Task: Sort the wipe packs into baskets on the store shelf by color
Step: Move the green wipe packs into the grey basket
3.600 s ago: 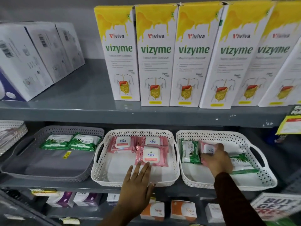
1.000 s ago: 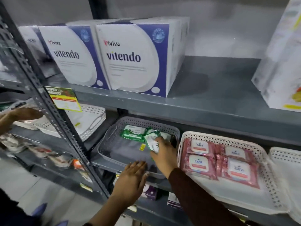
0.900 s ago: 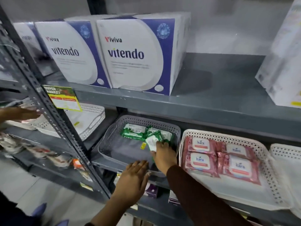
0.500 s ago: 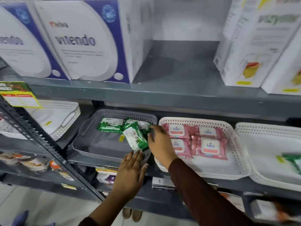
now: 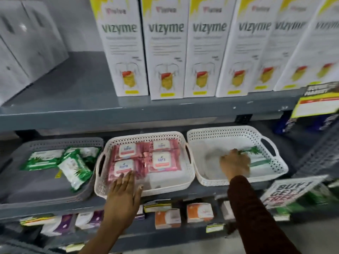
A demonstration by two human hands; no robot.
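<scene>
On the middle shelf, a grey basket (image 5: 55, 142) at the left holds three green wipe packs; the front one (image 5: 74, 168) lies tilted against the basket's right wall. Several pink packs (image 5: 161, 161) fill the middle white basket (image 5: 145, 134). In the right white basket (image 5: 220, 130) lies one green pack (image 5: 256, 158). My right hand (image 5: 234, 163) is inside that basket, fingers bent down onto the pack's left end; blur hides whether it grips. The spread fingers of my left hand (image 5: 124, 195) rest flat on the middle basket's front rim.
Tall Vizyme boxes (image 5: 165, 52) line the upper shelf, with white boxes (image 5: 27, 43) to their left. A yellow price sign (image 5: 315, 101) hangs at the right and a promo sign (image 5: 293, 189) below it. Small boxes (image 5: 167, 217) sit on the lower shelf.
My right hand left a green pack in the grey basket and moved right into the right white basket. My left hand shifted from the grey basket's front to the middle basket's rim.
</scene>
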